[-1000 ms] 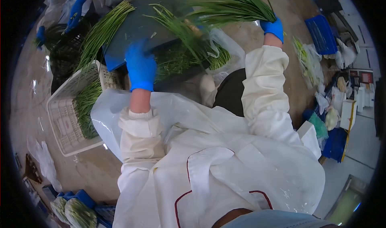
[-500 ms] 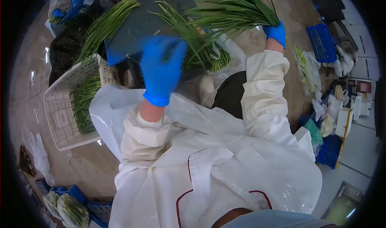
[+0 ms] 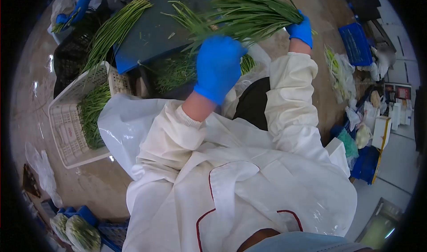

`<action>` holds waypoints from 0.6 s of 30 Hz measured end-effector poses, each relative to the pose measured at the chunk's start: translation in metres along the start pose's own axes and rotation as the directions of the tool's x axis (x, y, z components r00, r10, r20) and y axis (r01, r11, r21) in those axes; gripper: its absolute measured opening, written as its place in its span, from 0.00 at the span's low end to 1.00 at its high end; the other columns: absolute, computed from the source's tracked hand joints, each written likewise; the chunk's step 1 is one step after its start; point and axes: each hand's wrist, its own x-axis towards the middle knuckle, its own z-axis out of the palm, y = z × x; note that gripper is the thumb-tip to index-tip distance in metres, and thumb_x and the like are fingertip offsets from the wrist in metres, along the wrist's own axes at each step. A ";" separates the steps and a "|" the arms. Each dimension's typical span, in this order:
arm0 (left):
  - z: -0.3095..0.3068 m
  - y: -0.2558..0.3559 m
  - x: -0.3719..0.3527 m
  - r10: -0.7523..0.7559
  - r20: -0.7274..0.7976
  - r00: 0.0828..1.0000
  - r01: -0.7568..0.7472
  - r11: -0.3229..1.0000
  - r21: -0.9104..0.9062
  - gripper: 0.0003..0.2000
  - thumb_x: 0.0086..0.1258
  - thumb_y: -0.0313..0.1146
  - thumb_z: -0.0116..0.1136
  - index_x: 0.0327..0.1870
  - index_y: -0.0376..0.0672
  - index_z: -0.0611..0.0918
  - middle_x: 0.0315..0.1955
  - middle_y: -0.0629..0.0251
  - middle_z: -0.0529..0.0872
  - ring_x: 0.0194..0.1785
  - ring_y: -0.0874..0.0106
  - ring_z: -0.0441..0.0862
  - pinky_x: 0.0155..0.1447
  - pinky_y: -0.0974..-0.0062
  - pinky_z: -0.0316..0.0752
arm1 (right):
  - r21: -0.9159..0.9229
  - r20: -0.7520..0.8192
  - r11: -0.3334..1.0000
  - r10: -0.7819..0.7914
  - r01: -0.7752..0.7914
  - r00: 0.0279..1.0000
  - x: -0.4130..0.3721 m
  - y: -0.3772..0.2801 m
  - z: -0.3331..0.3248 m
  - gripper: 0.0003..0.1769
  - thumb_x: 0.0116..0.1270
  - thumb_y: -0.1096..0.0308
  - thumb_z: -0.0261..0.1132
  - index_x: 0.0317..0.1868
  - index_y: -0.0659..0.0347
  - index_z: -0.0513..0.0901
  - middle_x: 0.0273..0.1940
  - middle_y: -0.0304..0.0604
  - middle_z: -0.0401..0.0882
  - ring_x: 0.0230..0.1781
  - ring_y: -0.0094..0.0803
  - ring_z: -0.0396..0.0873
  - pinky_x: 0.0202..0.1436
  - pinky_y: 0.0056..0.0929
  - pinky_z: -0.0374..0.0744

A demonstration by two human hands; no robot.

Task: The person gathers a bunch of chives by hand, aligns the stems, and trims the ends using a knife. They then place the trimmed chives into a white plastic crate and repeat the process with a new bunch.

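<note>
My right hand [image 3: 300, 30], in a blue glove, is closed around the stem end of a bunch of garlic chives [image 3: 255, 15]. The long flat leaves fan out to the left from it. My left hand [image 3: 219, 67], also gloved in blue, is curled closed just below the leaf tips; its fingertips and anything in them are hidden. Behind it, more garlic chives [image 3: 184, 17] lie on a dark blue board [image 3: 155, 38]. Under the board's near edge, a dark container holds loose green leaves [image 3: 173, 74].
A white crate [image 3: 66, 129] with greens stands at left, beside a black crate [image 3: 73, 58]. A long bundle of green stems [image 3: 118, 29] lies across the board's left edge. Another person's blue-gloved hand [image 3: 82, 7] is at upper left. Bagged greens [image 3: 338, 76] lie on the floor at right.
My left hand has moved right, from in front of the board to below the leaf tips, and its fingers have curled in. My right hand has barely shifted, still holding the bunch.
</note>
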 end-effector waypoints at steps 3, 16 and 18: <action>-0.011 0.001 -0.005 -0.420 -0.126 0.899 0.286 0.779 -0.558 0.05 0.64 0.27 0.59 0.30 0.36 0.81 0.24 0.63 0.81 0.30 0.70 0.77 0.37 0.74 0.71 | -0.906 0.335 0.187 -0.233 0.380 0.913 0.007 -0.003 -0.025 0.01 0.59 0.73 0.60 0.31 0.61 0.77 0.32 0.40 0.82 0.31 0.29 0.78 0.39 0.28 0.76; -0.077 -0.090 -0.040 -0.421 -0.221 0.879 0.458 0.876 0.150 0.18 0.56 0.25 0.64 0.50 0.44 0.81 0.47 0.59 0.79 0.52 0.66 0.76 0.49 0.73 0.75 | -0.888 0.356 0.136 -0.398 0.438 0.846 -0.028 -0.020 -0.012 0.12 0.69 0.69 0.50 0.43 0.65 0.79 0.42 0.49 0.82 0.40 0.37 0.80 0.47 0.38 0.78; -0.081 -0.092 -0.043 -0.504 -0.188 0.843 0.516 0.856 0.021 0.17 0.56 0.25 0.64 0.50 0.43 0.81 0.47 0.59 0.79 0.52 0.67 0.76 0.49 0.73 0.75 | -0.866 0.335 0.221 -0.408 0.448 0.849 -0.026 -0.021 -0.010 0.13 0.69 0.68 0.50 0.43 0.65 0.79 0.42 0.49 0.82 0.40 0.37 0.80 0.48 0.38 0.79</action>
